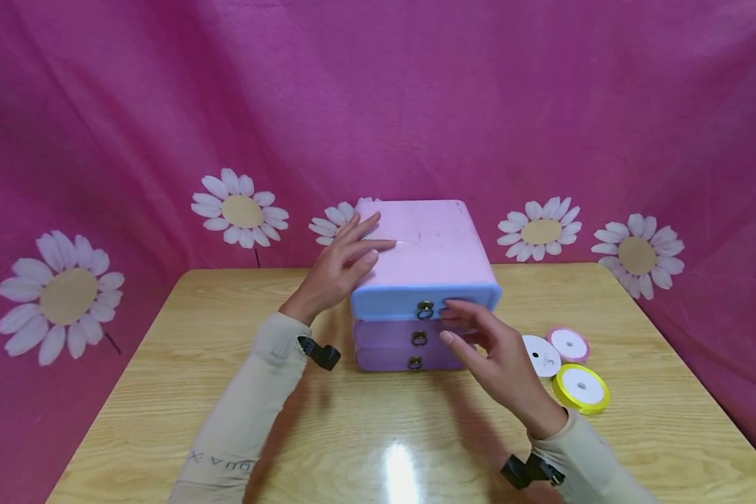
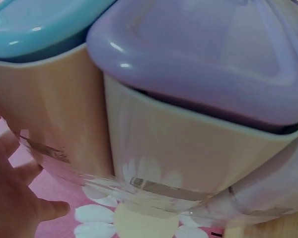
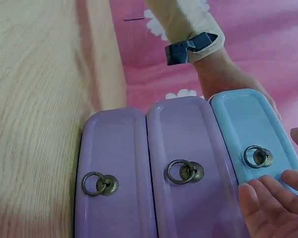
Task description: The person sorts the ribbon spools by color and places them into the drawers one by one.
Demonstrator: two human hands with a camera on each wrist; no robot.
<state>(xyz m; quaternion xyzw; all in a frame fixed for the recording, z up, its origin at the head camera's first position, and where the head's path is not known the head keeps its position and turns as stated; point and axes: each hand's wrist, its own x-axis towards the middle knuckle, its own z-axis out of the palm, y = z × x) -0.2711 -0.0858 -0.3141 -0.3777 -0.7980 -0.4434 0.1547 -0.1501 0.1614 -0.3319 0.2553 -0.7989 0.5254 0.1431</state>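
A small three-drawer box with a pink top stands on the table. Its upper drawer is light blue, the two lower drawers are purple, and each front carries a bronze ring pull. All three fronts look closed. My left hand lies at the top's left edge, fingers extended; in the left wrist view its fingers show beside the box's side. In front of the blue drawer is my right hand, fingers loosely bent, fingertips close to the front right of the ring and holding nothing. Whether they touch cannot be told.
Right of the box lie three ribbon spools: a white one, a pink-edged one and a yellow one. Behind the wooden table hangs a magenta cloth with daisies.
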